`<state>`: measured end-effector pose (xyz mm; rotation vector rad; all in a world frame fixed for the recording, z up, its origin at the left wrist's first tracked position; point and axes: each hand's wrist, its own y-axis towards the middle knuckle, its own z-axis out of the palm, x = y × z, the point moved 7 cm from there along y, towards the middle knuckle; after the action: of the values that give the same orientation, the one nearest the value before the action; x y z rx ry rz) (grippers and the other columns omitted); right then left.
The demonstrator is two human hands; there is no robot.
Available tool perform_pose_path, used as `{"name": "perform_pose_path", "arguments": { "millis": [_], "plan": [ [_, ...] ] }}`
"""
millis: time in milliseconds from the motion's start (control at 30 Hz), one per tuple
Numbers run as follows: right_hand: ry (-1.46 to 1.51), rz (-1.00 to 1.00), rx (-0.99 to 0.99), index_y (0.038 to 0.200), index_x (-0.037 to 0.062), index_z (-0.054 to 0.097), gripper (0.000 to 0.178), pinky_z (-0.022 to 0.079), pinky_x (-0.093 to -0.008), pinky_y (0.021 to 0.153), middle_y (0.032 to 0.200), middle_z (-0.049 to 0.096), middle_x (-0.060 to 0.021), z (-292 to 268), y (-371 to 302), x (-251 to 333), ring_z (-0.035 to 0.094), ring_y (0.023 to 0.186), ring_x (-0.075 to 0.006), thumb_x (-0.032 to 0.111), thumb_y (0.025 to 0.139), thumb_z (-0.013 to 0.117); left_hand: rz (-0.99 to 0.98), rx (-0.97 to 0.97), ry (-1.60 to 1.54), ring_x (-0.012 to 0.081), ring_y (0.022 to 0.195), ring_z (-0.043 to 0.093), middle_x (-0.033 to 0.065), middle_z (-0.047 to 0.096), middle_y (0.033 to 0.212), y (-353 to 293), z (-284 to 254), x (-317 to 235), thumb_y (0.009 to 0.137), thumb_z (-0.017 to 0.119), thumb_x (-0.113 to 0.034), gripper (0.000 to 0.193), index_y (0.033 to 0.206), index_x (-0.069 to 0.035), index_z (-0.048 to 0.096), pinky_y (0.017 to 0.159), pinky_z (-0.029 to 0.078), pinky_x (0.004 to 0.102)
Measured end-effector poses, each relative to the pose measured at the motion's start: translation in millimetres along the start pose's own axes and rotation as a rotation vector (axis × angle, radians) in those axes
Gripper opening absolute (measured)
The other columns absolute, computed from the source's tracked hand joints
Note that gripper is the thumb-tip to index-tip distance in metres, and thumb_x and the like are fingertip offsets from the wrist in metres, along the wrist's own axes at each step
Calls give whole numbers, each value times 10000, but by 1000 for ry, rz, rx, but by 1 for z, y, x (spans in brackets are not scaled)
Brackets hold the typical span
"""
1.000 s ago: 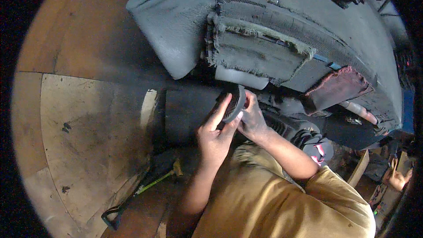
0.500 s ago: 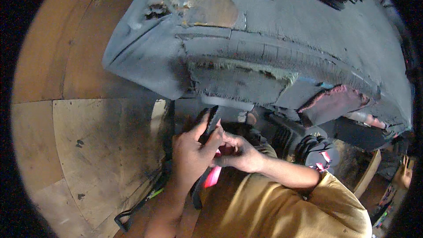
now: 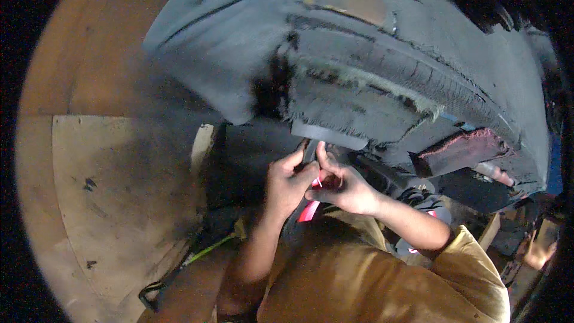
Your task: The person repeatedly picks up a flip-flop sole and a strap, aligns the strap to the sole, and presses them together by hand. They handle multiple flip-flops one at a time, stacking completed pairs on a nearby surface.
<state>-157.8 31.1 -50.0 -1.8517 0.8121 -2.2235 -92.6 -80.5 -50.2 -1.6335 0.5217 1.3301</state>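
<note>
Close together in front of the dusty grey body, my left hand (image 3: 283, 186) and my right hand (image 3: 351, 190) work at a narrow black strip (image 3: 308, 154). The left fingers are closed round the strip, which runs up between the two hands. My right hand pinches at its side, index finger extended along it and thumb bent in. Below the fingers hangs a bright pink-red piece (image 3: 308, 210); whether it is joined to the strip I cannot tell. Just beyond the fingertips is a smooth grey pad (image 3: 329, 134).
Overhead, the large grey body (image 3: 227, 54) carries frayed cloth (image 3: 353, 104) and a dark red flap (image 3: 466, 149). At left stands a stained wooden panel (image 3: 119, 197). Round dark discs (image 3: 427, 200) lie right of my right hand. A yellow-green strip (image 3: 209, 248) is at lower left.
The view has shifted, and both hands now appear further right and nearer the grey pad. My right index finger has straightened upward along the strip. The hold on the strip continues.
</note>
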Motion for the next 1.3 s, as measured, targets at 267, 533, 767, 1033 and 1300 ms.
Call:
{"name": "perform_pose_path", "arguments": {
  "millis": [267, 533, 767, 1033, 1300],
  "plan": [
    [-557, -527, -470, 1311, 176, 533, 522, 507, -443, 777, 1106, 528, -226, -5, -1, -2, 562, 918, -406, 98, 824, 704, 345, -101, -216, 214, 1167, 603, 164, 585, 1349, -47, -2, -8, 818, 750, -4, 580, 1348, 75, 528, 1038, 444, 336],
    [-690, -871, -388, 1058, 82, 595, 320, 487, -445, 779, 1080, 500, -176, 14, 7, 18, 538, 957, -355, 15, 756, 677, 576, -370, 531, 270, 947, 690, 167, 699, 1071, -41, -6, -78, 846, 755, -123, 371, 1186, -6, 666, 845, 532, 347],
    [-262, -639, -292, 1016, 76, 624, 290, 519, -363, 783, 1125, 538, -150, 28, 4, 5, 586, 982, -326, 44, 755, 745, 491, -396, 812, 290, 793, 661, 158, 672, 902, -39, -6, -86, 850, 755, -193, 324, 1105, -3, 689, 691, 526, 376],
    [53, -202, -72, 1232, 88, 604, 403, 491, -244, 752, 1008, 649, 26, 29, 1, -17, 583, 918, -63, 62, 848, 723, 204, -375, 707, 371, 766, 670, 191, 668, 830, 0, 0, -49, 815, 740, -261, 272, 945, -24, 711, 660, 512, 414],
    [-1009, -592, -281, 1419, 145, 486, 631, 490, -439, 950, 1147, 572, -226, -23, -7, 16, 574, 1051, -396, 112, 834, 720, 342, -378, -96, 239, 986, 676, 155, 691, 1139, -21, 15, -7, 893, 689, -28, 341, 1227, 19, 642, 862, 527, 343]
  ]
}}
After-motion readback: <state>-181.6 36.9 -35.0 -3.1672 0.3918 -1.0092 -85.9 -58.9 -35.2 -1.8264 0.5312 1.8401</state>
